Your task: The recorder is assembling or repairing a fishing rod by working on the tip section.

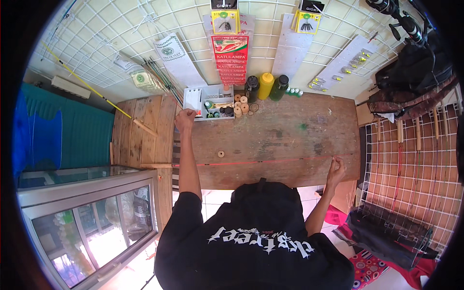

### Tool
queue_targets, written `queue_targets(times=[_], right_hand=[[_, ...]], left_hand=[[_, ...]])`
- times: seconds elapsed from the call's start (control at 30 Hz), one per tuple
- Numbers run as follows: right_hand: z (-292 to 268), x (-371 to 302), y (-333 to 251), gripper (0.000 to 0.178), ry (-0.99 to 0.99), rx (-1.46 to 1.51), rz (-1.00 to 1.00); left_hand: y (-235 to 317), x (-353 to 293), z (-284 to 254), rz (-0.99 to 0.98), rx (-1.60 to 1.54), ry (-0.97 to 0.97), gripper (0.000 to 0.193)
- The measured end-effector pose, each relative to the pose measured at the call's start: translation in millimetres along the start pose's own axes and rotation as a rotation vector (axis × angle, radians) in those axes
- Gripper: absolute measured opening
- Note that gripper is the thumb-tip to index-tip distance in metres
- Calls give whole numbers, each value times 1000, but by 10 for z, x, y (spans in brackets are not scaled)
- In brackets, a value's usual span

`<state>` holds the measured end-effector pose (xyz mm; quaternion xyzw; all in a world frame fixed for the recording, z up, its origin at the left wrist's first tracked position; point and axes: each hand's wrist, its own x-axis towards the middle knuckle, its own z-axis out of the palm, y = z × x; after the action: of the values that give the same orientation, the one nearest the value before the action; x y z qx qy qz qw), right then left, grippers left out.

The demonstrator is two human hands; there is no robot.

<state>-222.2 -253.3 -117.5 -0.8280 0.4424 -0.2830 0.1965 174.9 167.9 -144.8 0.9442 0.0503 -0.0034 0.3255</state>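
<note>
A thin red fishing rod (251, 162) with dark bands runs across the wooden table near its front edge. Its light wooden handle (157, 166) is at the left end, past the table's left side. Near the thin right end, my right hand (337, 170) pinches the rod between its fingertips. My left hand (185, 120) is at the front left corner of a white compartment tray (193, 119), its fingers curled together at the edge. Whatever those fingers hold, if anything, is hidden. Inside the tray are small bottles and other small items. A small cork ring (221, 154) lies behind the rod.
Several cork rings (240, 104) stand right of the tray, near a yellow bottle (265, 86) and dark bottles (279, 87). A yellow rod (92, 92) leans at the left above a glass-fronted cabinet (96, 222). Wire racks (411, 164) with hanging rods stand right.
</note>
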Motion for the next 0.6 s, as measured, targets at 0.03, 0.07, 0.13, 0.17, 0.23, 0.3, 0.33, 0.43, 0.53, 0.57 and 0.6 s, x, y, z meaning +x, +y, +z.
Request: queue_targets(times=[0.03,0.07,0.13,0.17,0.23,0.3,0.33,0.43,0.53,0.57,0.6], right_hand=[[5,1,-9,14,2,-6,-32],[3,1,-20,14,3,-11,-65],[45,-18,-25,14,-10,13,-51],[61,-27,-17,14,-29,42,-42],[76,-51,-7,14,-24,24,-40],[100,-71,-6,14,-18,9,-35],[109,-86,15,15,-24,25,-27],[117,-129,35,14,-38,35,-16],[58,-169,-79,15,-54,26,-25],[33,-168,-100,16,-57,20,-33],[46,-165,-70,16,-49,17,-23]], left_hand=[[-15,52,-21,-24,25,-55,17],[-30,94,-37,-47,50,-110,19],[-48,154,-69,-63,86,-123,20],[-40,171,-70,-85,125,-131,21],[0,196,-55,-95,189,-138,21],[47,225,-55,-102,256,-142,21],[82,218,-50,-118,285,-157,22],[158,220,-36,-128,331,-172,23],[74,234,-20,-102,323,-131,24],[60,238,-22,-75,297,-96,23],[29,231,-34,-64,299,-101,23]])
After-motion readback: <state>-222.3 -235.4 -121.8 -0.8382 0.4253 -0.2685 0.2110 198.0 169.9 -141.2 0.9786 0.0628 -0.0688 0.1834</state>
